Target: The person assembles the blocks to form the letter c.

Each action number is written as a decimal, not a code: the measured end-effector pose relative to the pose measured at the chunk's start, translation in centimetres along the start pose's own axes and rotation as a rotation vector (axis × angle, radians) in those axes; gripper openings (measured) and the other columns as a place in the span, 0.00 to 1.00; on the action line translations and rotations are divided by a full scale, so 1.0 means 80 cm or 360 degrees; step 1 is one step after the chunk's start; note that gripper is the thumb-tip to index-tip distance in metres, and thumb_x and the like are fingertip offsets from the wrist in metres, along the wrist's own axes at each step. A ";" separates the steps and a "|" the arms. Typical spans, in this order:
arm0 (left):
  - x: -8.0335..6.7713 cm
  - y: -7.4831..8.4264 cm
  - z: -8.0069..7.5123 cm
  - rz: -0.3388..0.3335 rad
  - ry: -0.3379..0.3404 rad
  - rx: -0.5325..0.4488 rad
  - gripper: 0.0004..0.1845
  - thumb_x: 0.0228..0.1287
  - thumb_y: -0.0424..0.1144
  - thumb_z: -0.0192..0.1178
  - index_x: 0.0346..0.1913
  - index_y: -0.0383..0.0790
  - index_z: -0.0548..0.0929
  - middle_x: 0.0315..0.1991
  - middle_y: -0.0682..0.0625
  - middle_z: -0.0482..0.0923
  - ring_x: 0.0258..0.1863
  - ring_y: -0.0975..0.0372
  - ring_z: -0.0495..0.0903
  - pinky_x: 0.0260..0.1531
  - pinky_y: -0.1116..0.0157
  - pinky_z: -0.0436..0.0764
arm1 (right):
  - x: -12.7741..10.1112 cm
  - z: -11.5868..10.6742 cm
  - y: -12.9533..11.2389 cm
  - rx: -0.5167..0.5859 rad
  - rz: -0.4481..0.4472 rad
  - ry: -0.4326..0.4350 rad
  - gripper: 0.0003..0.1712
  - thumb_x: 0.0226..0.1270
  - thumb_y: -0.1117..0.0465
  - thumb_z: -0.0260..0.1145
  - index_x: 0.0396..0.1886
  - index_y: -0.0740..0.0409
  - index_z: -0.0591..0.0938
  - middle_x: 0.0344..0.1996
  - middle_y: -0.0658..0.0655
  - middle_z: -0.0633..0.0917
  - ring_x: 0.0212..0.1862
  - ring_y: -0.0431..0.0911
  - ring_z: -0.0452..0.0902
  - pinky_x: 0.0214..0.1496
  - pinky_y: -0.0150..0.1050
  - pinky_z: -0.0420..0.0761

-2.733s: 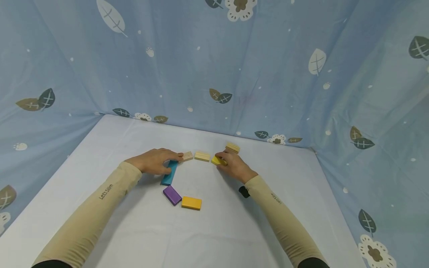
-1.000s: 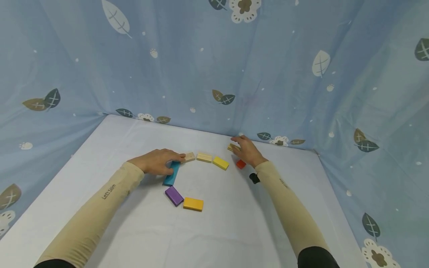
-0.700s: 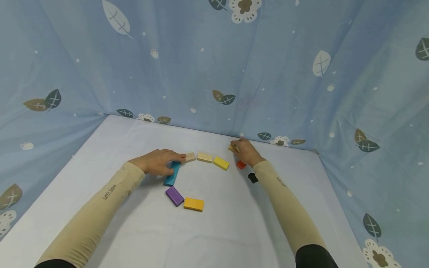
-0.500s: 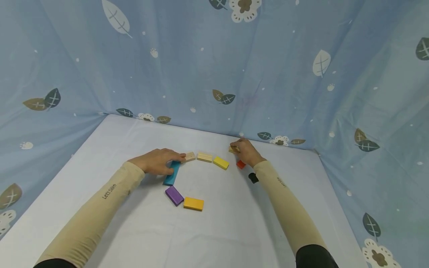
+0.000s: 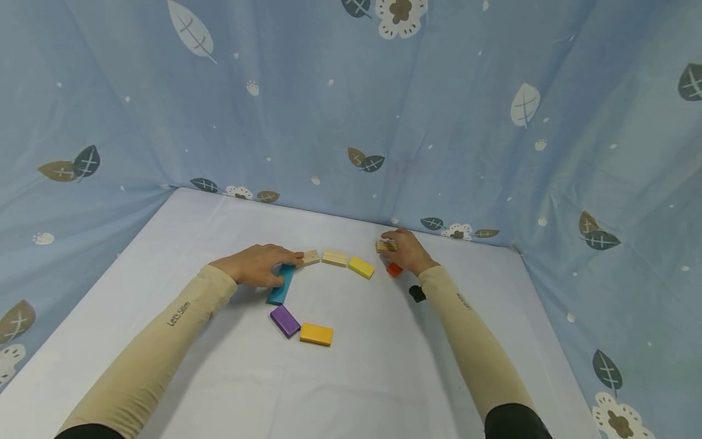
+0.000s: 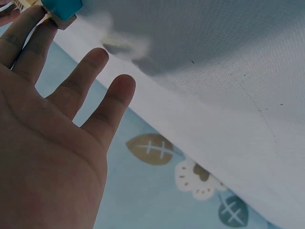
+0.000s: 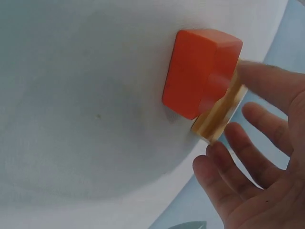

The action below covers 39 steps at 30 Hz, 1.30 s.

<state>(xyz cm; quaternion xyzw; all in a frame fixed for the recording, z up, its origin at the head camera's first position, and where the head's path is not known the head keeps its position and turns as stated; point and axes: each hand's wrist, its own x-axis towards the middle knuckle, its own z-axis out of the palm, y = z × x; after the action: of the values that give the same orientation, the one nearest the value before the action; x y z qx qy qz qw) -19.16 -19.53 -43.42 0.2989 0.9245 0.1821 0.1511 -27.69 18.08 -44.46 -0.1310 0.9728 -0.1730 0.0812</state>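
Note:
In the head view my left hand (image 5: 258, 266) rests with extended fingers between a plain wooden block (image 5: 311, 257) and a blue block (image 5: 281, 291). The left wrist view has its fingertips beside the blue block (image 6: 64, 5), two fingers reaching out free. My right hand (image 5: 410, 251), at the back right, holds a striped wooden block (image 5: 386, 246) between thumb and fingertips. Close by, a red-orange block (image 5: 394, 269) lies near the right palm. In the right wrist view this red-orange block (image 7: 193, 71) partly covers the striped wooden block (image 7: 221, 112).
Another striped wooden block (image 5: 334, 258) and a yellow block (image 5: 361, 267) continue a curved row. Purple (image 5: 285, 321) and orange-yellow (image 5: 316, 334) blocks lie nearer the front. A black piece (image 5: 417, 293) sits by the right forearm. Blue patterned curtain (image 5: 307, 122) borders the white table (image 5: 351, 390).
My right hand has left the yellow block and gone back and right to the striped wooden block, which has turned and shifted slightly right. The left hand stays put.

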 end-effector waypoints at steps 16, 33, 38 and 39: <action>0.000 0.000 -0.001 -0.0009 -0.0004 -0.0024 0.33 0.62 0.36 0.59 0.72 0.46 0.74 0.75 0.49 0.66 0.74 0.45 0.62 0.71 0.40 0.60 | -0.001 0.000 -0.006 -0.0006 0.0221 0.0014 0.35 0.63 0.41 0.71 0.61 0.59 0.80 0.55 0.61 0.77 0.50 0.52 0.74 0.58 0.47 0.80; 0.000 0.001 -0.002 0.0016 -0.0002 -0.0017 0.31 0.62 0.36 0.60 0.71 0.45 0.76 0.75 0.51 0.66 0.73 0.45 0.63 0.71 0.41 0.59 | 0.003 0.003 -0.009 0.0029 0.0195 0.0044 0.32 0.64 0.44 0.71 0.59 0.61 0.81 0.55 0.61 0.78 0.49 0.52 0.75 0.55 0.46 0.80; 0.000 0.000 -0.001 0.0010 0.0001 -0.0024 0.31 0.62 0.36 0.60 0.70 0.45 0.76 0.75 0.51 0.66 0.73 0.45 0.63 0.71 0.41 0.60 | 0.002 0.003 -0.008 0.0025 0.0187 0.0025 0.31 0.64 0.45 0.71 0.59 0.59 0.82 0.57 0.61 0.77 0.51 0.52 0.74 0.58 0.47 0.80; 0.000 -0.001 0.000 0.0006 0.0000 -0.0026 0.31 0.62 0.36 0.60 0.71 0.45 0.76 0.75 0.51 0.66 0.73 0.45 0.63 0.71 0.41 0.59 | 0.002 0.003 -0.008 0.0020 0.0184 0.0021 0.30 0.64 0.45 0.71 0.59 0.58 0.82 0.58 0.60 0.77 0.51 0.52 0.74 0.59 0.47 0.79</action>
<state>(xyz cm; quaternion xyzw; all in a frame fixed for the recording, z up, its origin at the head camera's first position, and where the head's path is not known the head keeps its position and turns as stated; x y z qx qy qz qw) -19.23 -19.56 -43.42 0.2994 0.9223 0.1901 0.1533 -27.66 17.39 -44.47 -0.0729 0.9781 -0.1750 0.0856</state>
